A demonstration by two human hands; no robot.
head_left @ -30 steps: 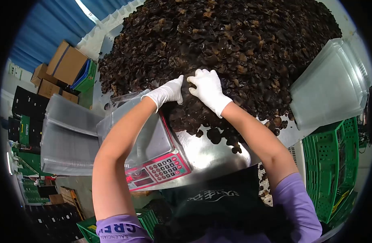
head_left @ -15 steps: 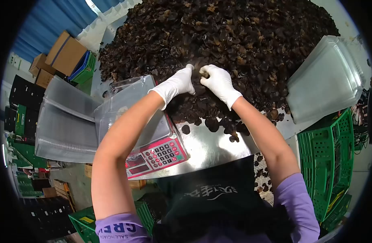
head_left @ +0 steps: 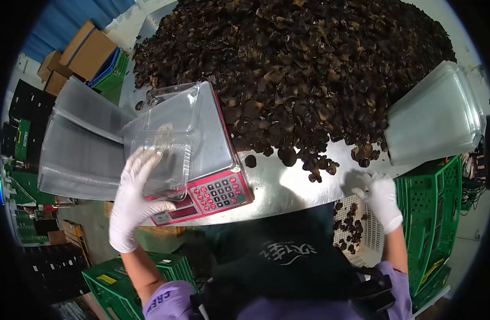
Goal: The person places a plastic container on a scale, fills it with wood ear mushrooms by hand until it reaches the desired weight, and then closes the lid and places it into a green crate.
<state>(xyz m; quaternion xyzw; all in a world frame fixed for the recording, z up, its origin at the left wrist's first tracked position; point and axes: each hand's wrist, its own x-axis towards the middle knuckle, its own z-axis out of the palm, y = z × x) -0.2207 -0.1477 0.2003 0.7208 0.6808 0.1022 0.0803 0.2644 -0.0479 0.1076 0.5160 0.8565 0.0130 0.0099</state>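
My left hand [head_left: 130,197], in a white glove, reaches over the left side of a pink-framed digital scale [head_left: 218,194]. Its fingers are spread, with the fingertips right at a clear plastic tray [head_left: 173,165] on the scale and the thumb below, near the display. A second clear tray shape [head_left: 173,109] lies farther back on the weighing plate. My right hand [head_left: 381,200], also gloved, is over the table's front edge at the right, above a white perforated basket [head_left: 372,237]. Its fingers are apart and slightly bent. Dark wood ear mushroom pieces [head_left: 351,226] lie in that basket.
A large heap of wood ear mushrooms [head_left: 309,80] covers the back of the metal table [head_left: 274,189]. Stacked clear trays stand at the left [head_left: 85,154], and a stack of clear plastic [head_left: 437,120] at the right. Green crates [head_left: 426,213] stand beside the table.
Both hands have left the mushroom heap and moved apart: the left to the tray on the scale, the right to the front edge above the basket. The right hand's fingers have loosened.
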